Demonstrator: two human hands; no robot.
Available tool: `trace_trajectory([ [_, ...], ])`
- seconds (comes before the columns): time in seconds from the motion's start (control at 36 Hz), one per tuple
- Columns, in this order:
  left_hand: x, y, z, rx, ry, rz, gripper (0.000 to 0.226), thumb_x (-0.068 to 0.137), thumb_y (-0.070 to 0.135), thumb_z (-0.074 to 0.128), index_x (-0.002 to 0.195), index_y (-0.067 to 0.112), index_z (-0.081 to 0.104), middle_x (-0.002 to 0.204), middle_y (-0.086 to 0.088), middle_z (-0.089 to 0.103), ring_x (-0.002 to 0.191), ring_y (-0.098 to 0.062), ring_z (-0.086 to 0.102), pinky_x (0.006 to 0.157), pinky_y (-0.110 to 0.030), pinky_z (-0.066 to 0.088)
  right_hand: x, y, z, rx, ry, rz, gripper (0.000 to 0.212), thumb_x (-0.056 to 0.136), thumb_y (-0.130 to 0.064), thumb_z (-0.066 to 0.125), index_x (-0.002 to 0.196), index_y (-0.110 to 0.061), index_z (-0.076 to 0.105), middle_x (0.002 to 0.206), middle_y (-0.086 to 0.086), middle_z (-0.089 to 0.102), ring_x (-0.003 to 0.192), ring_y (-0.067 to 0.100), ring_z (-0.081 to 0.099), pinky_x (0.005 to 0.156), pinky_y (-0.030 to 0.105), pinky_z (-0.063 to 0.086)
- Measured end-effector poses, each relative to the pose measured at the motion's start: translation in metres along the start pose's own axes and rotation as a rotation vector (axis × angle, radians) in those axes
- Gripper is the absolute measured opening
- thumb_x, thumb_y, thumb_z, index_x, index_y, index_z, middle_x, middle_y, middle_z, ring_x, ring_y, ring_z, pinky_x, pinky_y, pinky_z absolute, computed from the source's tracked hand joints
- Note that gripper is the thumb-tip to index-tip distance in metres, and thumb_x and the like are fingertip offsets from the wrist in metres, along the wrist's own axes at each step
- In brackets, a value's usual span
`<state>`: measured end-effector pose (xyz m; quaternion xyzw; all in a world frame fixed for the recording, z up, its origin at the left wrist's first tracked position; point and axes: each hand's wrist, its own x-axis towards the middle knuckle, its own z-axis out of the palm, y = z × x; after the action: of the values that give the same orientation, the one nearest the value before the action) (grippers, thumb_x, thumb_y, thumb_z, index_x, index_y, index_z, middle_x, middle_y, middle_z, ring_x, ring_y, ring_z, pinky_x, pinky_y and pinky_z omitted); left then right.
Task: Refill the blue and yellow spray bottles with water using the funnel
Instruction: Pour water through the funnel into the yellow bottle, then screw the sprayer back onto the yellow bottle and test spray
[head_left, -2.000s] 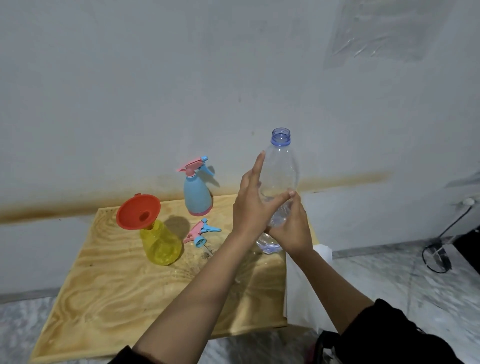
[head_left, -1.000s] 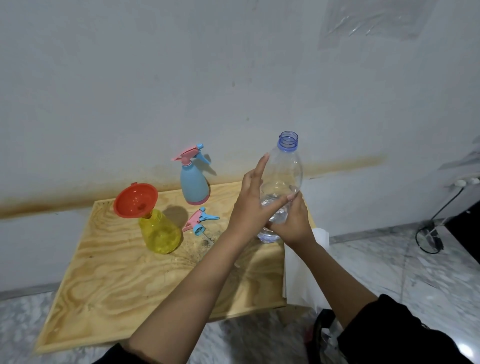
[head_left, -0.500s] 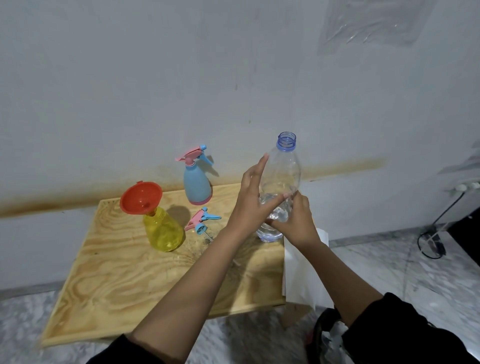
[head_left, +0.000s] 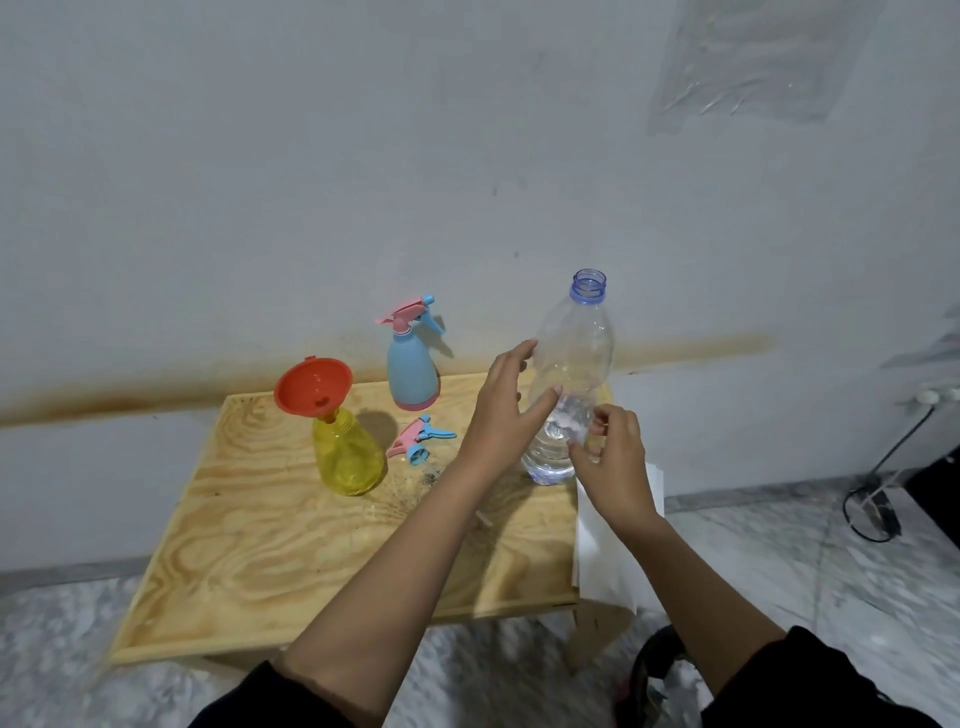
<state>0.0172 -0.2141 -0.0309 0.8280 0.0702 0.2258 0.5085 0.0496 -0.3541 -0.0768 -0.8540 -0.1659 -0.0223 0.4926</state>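
A clear water bottle (head_left: 574, 353) with an uncapped blue neck and a little water at the bottom stands on the wooden table (head_left: 291, 551) near its right edge. My left hand (head_left: 506, 410) is beside it with the fingers spread and the thumb tip against its left side. My right hand (head_left: 615, 462) hangs by its lower right side, fingers loosely curled and holding nothing. The yellow spray bottle (head_left: 348, 457) stands uncapped with the orange funnel (head_left: 313, 385) in its neck. The blue spray bottle (head_left: 413, 371) stands capped at the back. A loose pink and blue spray head (head_left: 420, 441) lies between them.
White paper sheets (head_left: 618, 551) hang over the table's right edge. The table stands against a stained wall on a marble floor. A black cable (head_left: 878, 499) lies on the floor at the right. Dark specks dot the wood in front of the spray head.
The water bottle has come down onto the table. My right hand has let go of its lower part and drawn slightly right. My left hand has opened wider.
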Motion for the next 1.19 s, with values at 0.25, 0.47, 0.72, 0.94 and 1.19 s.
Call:
trace_trajectory([
  [0.25,-0.044,-0.037,-0.048,0.227,0.058,-0.094,0.034,0.092,0.027,0.059,0.122,0.01,0.058,0.122,-0.001,0.059,0.115,-0.013,0.052,0.096,-0.03,0.043,-0.029,-0.021,0.038,-0.016,-0.031,-0.082,0.029,0.085,-0.003,0.06,0.114,-0.005,0.054,0.111,0.007,0.052,0.1,0.017,0.052,0.086,0.026,0.042],
  [0.47,-0.091,-0.086,-0.126,0.349,0.33,-0.337,0.036,0.09,0.024,0.062,0.118,0.002,0.058,0.112,-0.012,0.058,0.106,-0.026,0.055,0.088,-0.034,0.043,-0.025,-0.074,0.097,0.071,-0.19,-0.155,0.042,0.084,-0.02,0.067,0.123,-0.011,0.053,0.117,-0.003,0.047,0.11,0.012,0.05,0.097,0.032,0.045],
  [0.72,-0.082,-0.123,-0.171,0.243,0.287,-0.374,0.069,0.089,0.028,0.064,0.143,0.002,0.03,0.142,-0.013,0.036,0.132,-0.023,0.036,0.103,-0.026,0.031,-0.005,-0.146,0.161,0.116,-0.354,-0.215,0.085,0.074,-0.042,0.076,0.141,-0.017,0.03,0.139,-0.002,0.035,0.128,0.01,0.036,0.104,0.032,0.039],
  [0.94,-0.064,-0.152,-0.176,0.172,0.221,-0.256,0.052,0.086,0.017,0.068,0.131,0.005,0.044,0.123,-0.01,0.049,0.118,-0.019,0.046,0.094,-0.014,0.033,0.013,-0.166,0.197,0.067,-0.389,-0.181,0.102,0.068,-0.041,0.081,0.146,-0.013,0.022,0.144,0.004,0.03,0.133,0.014,0.031,0.102,0.02,0.027],
  [1.19,-0.062,-0.166,-0.179,0.005,0.248,-0.256,0.04,0.085,0.028,0.064,0.123,0.025,0.051,0.118,0.003,0.055,0.113,-0.006,0.05,0.095,-0.039,0.047,0.015,-0.168,0.204,0.041,-0.353,-0.156,0.093,0.068,-0.038,0.082,0.142,-0.013,0.031,0.137,0.003,0.039,0.125,0.015,0.039,0.095,0.019,0.031],
])
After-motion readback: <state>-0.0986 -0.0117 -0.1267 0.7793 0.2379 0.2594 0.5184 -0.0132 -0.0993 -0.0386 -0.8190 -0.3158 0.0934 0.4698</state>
